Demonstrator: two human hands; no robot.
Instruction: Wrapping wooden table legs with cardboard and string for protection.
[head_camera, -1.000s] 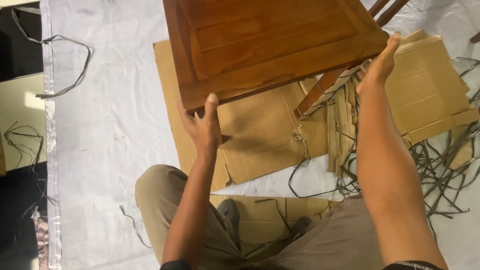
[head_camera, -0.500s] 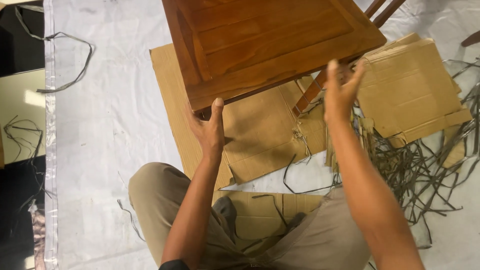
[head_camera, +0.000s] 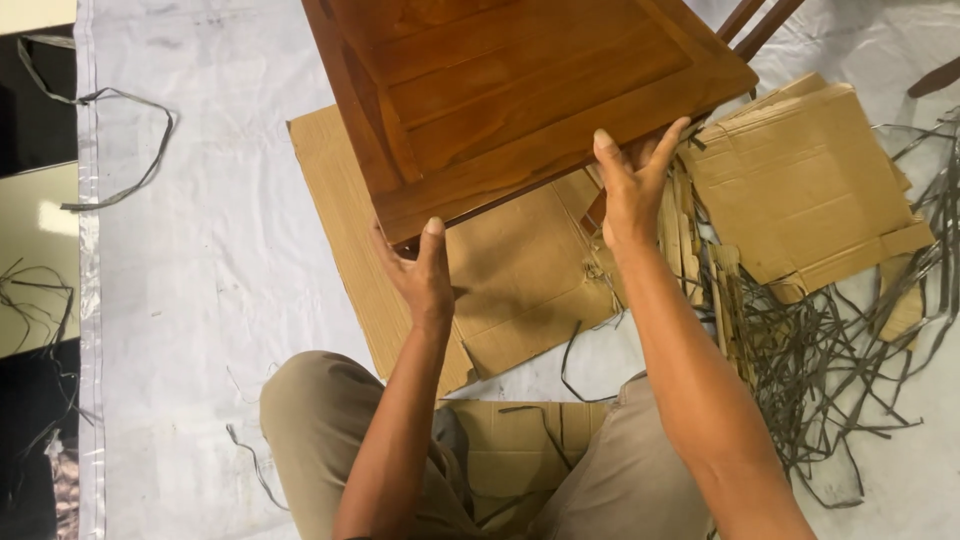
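The person's 2 hands both hold the near edge of a dark wooden chair seat (head_camera: 520, 90), a slatted panel in a frame that fills the top middle of the view and tilts so its near edge runs from 8 o'clock up to 2 o'clock. The left hand (head_camera: 420, 270) grips the seat's lower corner at about 7 o'clock of the panel: the thumb stands up against the edge face while the other fingers go beneath the wood, so how far they curl cannot be told. The right hand (head_camera: 632, 190) is at about 4 o'clock of the panel, fingers spread and pressed up against the underside of the edge, thumb raised alongside; it is an open, cupping hold rather than a pinch. Behind the seat at 1 o'clock, 2 chair legs (head_camera: 760, 20) of the same wood stick out. Under it all lies flattened brown cardboard (head_camera: 520, 280) on a white plastic sheet (head_camera: 200, 300), with another cardboard piece (head_camera: 800, 190) at 3 o'clock and a tangle of grey packing straps (head_camera: 850, 370) at 4 o'clock. The person's knees in khaki trousers (head_camera: 320, 420) sit at 6 o'clock.
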